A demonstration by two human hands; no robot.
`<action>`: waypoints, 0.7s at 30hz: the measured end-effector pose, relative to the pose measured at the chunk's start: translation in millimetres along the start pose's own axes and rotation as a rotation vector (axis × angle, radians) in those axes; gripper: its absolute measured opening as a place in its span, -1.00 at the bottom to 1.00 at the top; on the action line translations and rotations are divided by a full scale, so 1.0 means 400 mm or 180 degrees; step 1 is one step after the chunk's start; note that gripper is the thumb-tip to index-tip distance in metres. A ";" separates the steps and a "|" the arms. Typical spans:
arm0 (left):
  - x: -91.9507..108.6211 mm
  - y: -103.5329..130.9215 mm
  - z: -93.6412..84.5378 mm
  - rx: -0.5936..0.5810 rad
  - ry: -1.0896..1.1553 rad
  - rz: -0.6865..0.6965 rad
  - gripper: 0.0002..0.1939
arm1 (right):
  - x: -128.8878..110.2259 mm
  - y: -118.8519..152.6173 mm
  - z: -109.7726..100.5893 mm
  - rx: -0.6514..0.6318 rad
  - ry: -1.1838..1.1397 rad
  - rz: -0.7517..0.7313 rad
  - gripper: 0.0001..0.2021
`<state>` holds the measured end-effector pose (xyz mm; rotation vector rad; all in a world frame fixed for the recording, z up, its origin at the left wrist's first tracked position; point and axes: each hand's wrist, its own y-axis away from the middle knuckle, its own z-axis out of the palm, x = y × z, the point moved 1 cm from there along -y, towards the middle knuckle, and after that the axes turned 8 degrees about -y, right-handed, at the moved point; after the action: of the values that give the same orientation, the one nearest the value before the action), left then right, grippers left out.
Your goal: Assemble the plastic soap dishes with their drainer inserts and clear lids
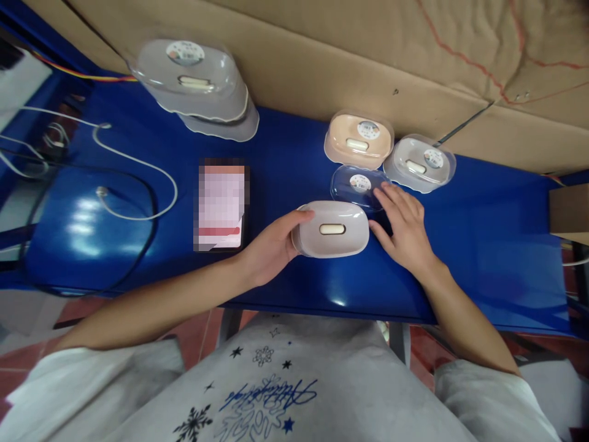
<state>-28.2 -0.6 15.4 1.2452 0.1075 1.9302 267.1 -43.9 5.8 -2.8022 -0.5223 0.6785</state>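
My left hand (276, 245) grips the left end of a pale oval plastic container (308, 244), thumb on its rim and fingers partly hidden behind its side. A cream oblong piece (332, 229) sits in the middle of the container. Just behind lies a clear oval lid (343, 184) with a round label. My right hand (407, 227) is at the lid's right edge, fingertips touching it and thumb apart, close to the container's right end.
Behind are a lidded peach container (356, 146) and a lidded pale one (416, 167). Stacked larger containers (193, 83) stand at back left. A phone (221, 205) lies left of my hand on the blue table (285, 153). A white cable (172, 178) loops further left; cardboard (294, 61) lines the back.
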 end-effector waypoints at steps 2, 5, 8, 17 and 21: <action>-0.001 -0.001 0.004 0.0027 -0.0014 -0.0125 -0.63 | 0.014 -0.003 0.007 0.0013 0.0045 0.0060 -0.41; -0.004 0.000 0.010 0.0004 0.0056 -0.0301 -0.67 | 0.019 -0.003 0.009 0.0186 0.0033 0.0212 -0.54; -0.006 -0.002 0.010 -0.0105 0.0240 -0.0454 -0.70 | 0.017 -0.001 0.007 0.0364 -0.0066 0.0245 -0.66; -0.014 -0.009 -0.001 -0.0323 0.0269 -0.0605 -0.70 | 0.043 0.002 0.031 0.0044 -0.0208 0.0242 -0.34; -0.014 -0.006 0.003 -0.0302 0.0244 -0.0604 -0.63 | 0.027 -0.002 0.010 0.0298 -0.0603 0.0286 -0.41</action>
<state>-24.6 -3.0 10.9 1.0599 0.1659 1.7977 274.1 -38.6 -1.9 -2.7025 -0.3873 0.9681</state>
